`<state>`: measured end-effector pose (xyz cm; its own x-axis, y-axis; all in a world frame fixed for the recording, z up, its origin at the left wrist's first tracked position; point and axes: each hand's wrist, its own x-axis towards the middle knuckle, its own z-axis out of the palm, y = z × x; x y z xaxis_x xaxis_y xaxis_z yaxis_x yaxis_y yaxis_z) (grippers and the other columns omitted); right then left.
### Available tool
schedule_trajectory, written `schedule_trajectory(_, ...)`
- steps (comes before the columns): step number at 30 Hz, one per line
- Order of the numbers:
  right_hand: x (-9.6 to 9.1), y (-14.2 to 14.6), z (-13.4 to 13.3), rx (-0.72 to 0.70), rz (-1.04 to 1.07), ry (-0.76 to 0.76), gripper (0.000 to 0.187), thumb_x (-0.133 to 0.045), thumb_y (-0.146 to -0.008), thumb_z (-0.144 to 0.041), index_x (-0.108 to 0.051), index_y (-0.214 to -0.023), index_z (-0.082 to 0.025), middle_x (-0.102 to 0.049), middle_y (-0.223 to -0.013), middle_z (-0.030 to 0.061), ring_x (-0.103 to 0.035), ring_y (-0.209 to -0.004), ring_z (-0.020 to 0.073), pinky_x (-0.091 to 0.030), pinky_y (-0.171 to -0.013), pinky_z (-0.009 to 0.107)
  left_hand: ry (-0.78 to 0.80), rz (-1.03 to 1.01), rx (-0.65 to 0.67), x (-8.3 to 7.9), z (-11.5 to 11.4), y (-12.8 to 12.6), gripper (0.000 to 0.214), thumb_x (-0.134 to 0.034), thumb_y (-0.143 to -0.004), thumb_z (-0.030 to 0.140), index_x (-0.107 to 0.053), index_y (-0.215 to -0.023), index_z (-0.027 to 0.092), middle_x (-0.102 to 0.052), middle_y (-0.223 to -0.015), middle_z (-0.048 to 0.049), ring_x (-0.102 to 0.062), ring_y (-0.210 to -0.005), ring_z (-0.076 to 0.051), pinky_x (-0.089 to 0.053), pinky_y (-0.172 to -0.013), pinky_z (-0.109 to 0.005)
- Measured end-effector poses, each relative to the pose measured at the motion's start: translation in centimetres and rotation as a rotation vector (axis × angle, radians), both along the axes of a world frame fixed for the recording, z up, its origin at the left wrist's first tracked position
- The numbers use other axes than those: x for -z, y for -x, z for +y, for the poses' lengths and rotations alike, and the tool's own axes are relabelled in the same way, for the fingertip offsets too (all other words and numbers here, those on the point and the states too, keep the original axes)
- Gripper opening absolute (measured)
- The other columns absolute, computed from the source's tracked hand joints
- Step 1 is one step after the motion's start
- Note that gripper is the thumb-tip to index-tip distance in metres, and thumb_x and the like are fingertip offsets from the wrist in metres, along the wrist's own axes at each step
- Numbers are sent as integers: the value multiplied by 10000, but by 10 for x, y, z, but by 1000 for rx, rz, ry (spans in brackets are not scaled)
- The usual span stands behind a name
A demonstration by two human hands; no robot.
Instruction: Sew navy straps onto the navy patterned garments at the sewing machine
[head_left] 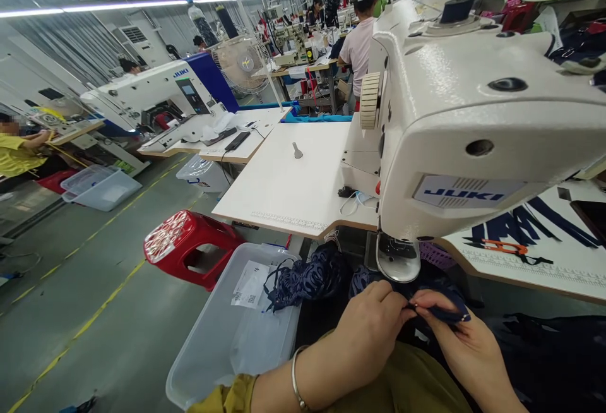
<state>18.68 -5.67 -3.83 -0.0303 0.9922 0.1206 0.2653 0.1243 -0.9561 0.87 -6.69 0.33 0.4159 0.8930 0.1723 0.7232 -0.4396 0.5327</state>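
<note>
My left hand (372, 331), with a silver bangle on the wrist, and my right hand (461, 343) meet low in the head view, both pinching a narrow navy fabric strap (449, 312). They sit just below the foot of a white JUKI sewing machine (454, 122). More navy lace fabric (307, 277) is heaped to the left of my left hand, over the edge of a clear plastic bin (227, 343).
A white work table (293, 179) stretches left of the machine. Orange thread snips (504, 247) lie on the table to the right. A red stool (189, 245) and another clear bin (99, 187) stand on the floor. Other people sew at machines behind.
</note>
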Motion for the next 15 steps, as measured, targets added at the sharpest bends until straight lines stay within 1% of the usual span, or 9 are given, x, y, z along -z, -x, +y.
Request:
schedule_trajectory(2, -2, -1, 1, -1, -56, 2, 150, -675, -810, -414, -742, -785, -281, -753, -840, 7, -720, -797, 217, -593, -718, 250, -6, -17, -4, -1, 1, -1, 197, -477, -995, 264, -600, -884, 159, -581, -801, -32, -557, -769, -167, -455, -668, -252)
schedule_trajectory(5, -10, -2, 1, -17, -93, 51, 193, -664, -808, -451, -755, -802, -281, -759, -832, 11, -725, -783, 225, -599, -705, 254, 41, -72, -19, -6, 2, -1, 162, -526, -966, 239, -616, -855, 161, -572, -760, -16, -551, -714, -146, -436, -620, -231)
schedule_trajectory(7, -16, -1, 2, -43, -38, 79, 209, -667, -803, -458, -755, -829, -271, -759, -854, 20, -724, -802, 227, -600, -729, 255, 70, -101, -18, -9, 4, -1, 146, -540, -949, 201, -619, -832, 164, -569, -753, -8, -551, -698, -134, -421, -601, -220)
schedule_trajectory(11, -25, 0, 4, -80, 83, 132, 242, -716, -760, -473, -728, -785, -233, -742, -844, 42, -712, -764, 226, -600, -678, 243, 95, -100, -4, -14, 7, 1, 158, -547, -938, 177, -628, -802, 166, -576, -747, -6, -549, -685, -129, -410, -590, -215)
schedule_trajectory(13, -29, 0, 6, -80, 81, 147, 260, -720, -754, -486, -717, -746, -227, -731, -808, 41, -702, -734, 222, -596, -662, 245, 101, -110, 27, -18, 8, 2, 145, -548, -946, 197, -644, -842, 168, -594, -764, -9, -565, -715, -134, -424, -617, -211)
schedule_trajectory(15, -32, -2, 9, -77, 59, 140, 260, -707, -764, -492, -721, -759, -233, -731, -806, 34, -697, -737, 217, -591, -670, 245, 108, -126, 45, -23, 10, 3, 121, -555, -949, 208, -656, -892, 173, -608, -786, -9, -582, -739, -135, -438, -639, -206)
